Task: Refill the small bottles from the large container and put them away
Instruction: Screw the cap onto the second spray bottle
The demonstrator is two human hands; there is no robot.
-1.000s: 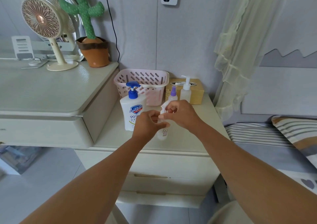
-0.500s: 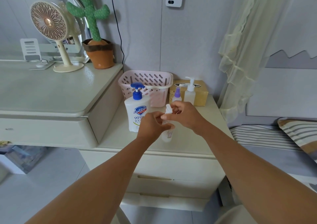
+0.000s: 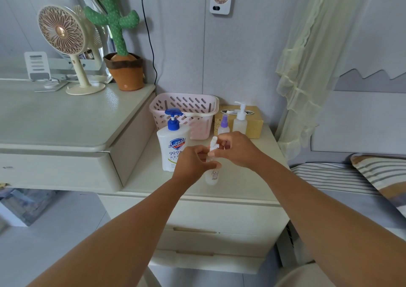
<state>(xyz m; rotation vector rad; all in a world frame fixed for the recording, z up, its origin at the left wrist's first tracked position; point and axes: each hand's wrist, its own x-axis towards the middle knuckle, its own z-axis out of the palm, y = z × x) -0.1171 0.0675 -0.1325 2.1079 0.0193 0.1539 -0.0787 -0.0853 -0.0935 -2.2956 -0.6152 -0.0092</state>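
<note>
Two hands meet over one small clear plastic bottle (image 3: 212, 178) with a little bear sticker, and we judge that its top is being twisted loose. A second ago the right hand hid that top almost wholly. Now the white spray head (image 3: 213, 143) stands clear above the fingers, while the bottle has stayed on the same near-middle spot of the pale tabletop (image 3: 241, 185). We take this to mean that opening is under way and no refilling has begun. The left hand (image 3: 193, 164) is curled round the bottle's body, and the right hand (image 3: 238, 150) pinches the neck just under the spray head with thumb and fingertips. The bottle stands upright and looks frosted and pale; we cannot tell how much liquid it holds. Just left of it, partly behind the left hand, stands the large white soap container with a blue pump (image 3: 173, 148). Farther back a small purple-capped bottle (image 3: 224, 126) and a small clear bottle with a white pump (image 3: 240, 123) wait in front of a yellow tissue box (image 3: 256, 127), with a pink slotted basket (image 3: 186, 108) to their left.
</note>
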